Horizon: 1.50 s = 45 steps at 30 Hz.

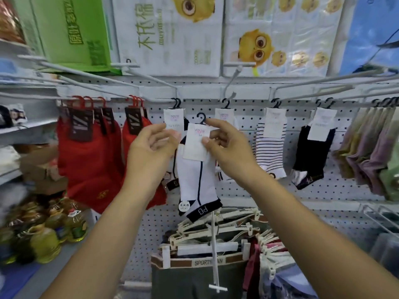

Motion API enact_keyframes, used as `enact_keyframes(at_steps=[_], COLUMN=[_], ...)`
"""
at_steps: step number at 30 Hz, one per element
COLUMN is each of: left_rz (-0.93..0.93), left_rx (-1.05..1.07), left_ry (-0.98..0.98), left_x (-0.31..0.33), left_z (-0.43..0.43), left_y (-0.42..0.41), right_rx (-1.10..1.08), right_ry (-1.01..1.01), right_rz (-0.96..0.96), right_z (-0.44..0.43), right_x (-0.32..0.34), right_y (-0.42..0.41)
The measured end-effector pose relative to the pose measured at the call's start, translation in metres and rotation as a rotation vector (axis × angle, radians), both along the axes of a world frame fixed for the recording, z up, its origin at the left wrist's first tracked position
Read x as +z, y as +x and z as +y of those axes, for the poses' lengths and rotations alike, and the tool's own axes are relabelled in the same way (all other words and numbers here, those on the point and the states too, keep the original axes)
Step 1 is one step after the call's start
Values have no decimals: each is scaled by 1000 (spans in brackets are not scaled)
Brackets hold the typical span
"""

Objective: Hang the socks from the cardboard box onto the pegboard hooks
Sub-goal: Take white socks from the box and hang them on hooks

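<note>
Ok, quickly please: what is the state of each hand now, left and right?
Left hand: open, fingers spread, holding nothing, beside the sock card.
Right hand: closed on the white sock, pinching its paper card below the black hanger hook.

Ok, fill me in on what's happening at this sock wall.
A person is stocking a shop pegboard with socks. The right hand pinches the paper card of a white sock with dark trim, its small black hanger hook not yet on a peg. The left hand is open beside it, fingers near the card. Red socks, striped socks and black socks already hang along the row.
</note>
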State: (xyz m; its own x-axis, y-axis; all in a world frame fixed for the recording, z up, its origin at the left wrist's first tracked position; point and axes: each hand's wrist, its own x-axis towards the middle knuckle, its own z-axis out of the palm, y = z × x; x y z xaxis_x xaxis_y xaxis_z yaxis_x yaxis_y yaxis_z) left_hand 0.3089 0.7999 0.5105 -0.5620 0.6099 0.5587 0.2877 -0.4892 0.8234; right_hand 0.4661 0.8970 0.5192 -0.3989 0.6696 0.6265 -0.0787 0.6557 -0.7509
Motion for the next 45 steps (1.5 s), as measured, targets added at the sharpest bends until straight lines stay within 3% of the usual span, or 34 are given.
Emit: enact_keyframes(at_steps=[8,14,23,34,45], left_rz=[207,277,269,336,245], left_rx=[88,68,49,240,431], left_ry=[301,325,291,55,-304], left_x=[46,53,55,12,-122], left_z=[-10,-12,-17,-74,-196], left_y=[-19,-23,-22,2,78], right_rx=[-26,1,-32,-98,78], right_ry=[145,217,152,93,99], right_rz=[21,-57,-102,-96,-272], right_z=[9,9,12,-38,-174], right_x=[30,32,34,1,-115], right_y=[-46,-65,-70,-5,96])
